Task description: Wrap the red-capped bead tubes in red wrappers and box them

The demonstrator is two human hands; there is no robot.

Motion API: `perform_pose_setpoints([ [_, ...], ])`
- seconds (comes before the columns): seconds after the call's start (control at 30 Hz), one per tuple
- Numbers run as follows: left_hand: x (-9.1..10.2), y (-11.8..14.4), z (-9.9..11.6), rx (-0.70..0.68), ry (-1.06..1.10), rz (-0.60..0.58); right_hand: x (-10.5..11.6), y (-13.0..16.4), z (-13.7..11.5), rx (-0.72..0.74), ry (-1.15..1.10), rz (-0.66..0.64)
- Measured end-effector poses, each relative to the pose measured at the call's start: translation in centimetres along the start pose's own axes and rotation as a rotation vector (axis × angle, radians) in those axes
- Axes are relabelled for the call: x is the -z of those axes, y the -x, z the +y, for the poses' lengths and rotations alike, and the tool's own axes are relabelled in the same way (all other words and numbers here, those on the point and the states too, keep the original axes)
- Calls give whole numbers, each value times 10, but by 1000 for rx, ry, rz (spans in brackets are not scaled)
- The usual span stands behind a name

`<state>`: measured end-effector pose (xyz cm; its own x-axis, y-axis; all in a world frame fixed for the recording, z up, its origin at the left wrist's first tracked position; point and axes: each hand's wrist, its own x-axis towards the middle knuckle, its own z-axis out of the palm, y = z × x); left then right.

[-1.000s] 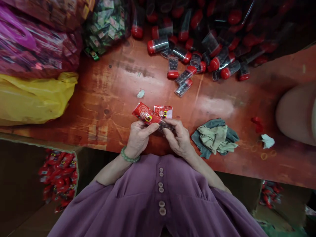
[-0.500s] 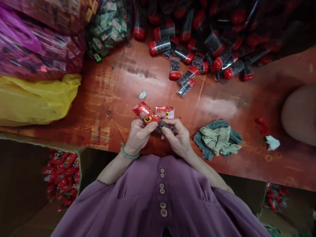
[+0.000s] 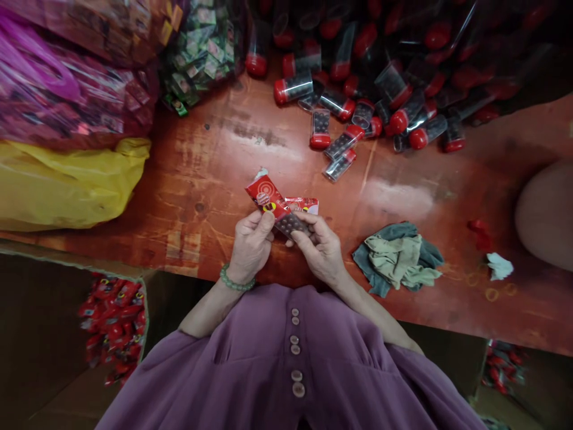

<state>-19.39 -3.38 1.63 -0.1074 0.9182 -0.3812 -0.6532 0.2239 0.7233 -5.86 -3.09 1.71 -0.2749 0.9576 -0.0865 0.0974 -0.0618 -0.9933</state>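
Observation:
My left hand [image 3: 249, 246] grips a red printed wrapper [image 3: 265, 199] near its lower end. My right hand [image 3: 319, 248] pinches a clear tube of dark beads [image 3: 293, 224] that sticks out of that wrapper. Both hands meet at the near edge of the red table [image 3: 215, 179], just in front of my purple shirt. A second red and white wrapper [image 3: 304, 205] lies on the table right behind the hands. A green bead bracelet sits on my left wrist.
Several red-capped clear tubes [image 3: 340, 140] are heaped at the back. A crumpled green cloth [image 3: 398, 258] lies right of my hands. Yellow bag [image 3: 62, 182] and pink bags are at left. A box of red packs [image 3: 110, 325] stands below left. Another person's arm [image 3: 544, 212] rests far right.
The wrapper has tilted more upright and slid further over the tube of beads. My fingers have shifted their grip a little; the view has drifted slightly downward.

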Motion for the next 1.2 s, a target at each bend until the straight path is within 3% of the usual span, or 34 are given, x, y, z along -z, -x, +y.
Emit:
perform_pose_setpoints([
  [0.27, -1, 7, -20, 23, -107, 112, -8, -1, 3, 69, -10, 113],
  [0.57, -6, 2, 1, 24, 59, 68, -4, -7, 5, -12, -150, -32],
  [0.73, -13, 7, -1, 71, 9, 52, 1, -11, 9, -25, -226, -25],
  [1.03, -3, 17, -15, -9, -135, 24, 6, -10, 9, -70, -277, -15],
  [1.2, 0, 28, -3, -59, -233, 21, 5, -7, 11, 13, -212, -127],
])
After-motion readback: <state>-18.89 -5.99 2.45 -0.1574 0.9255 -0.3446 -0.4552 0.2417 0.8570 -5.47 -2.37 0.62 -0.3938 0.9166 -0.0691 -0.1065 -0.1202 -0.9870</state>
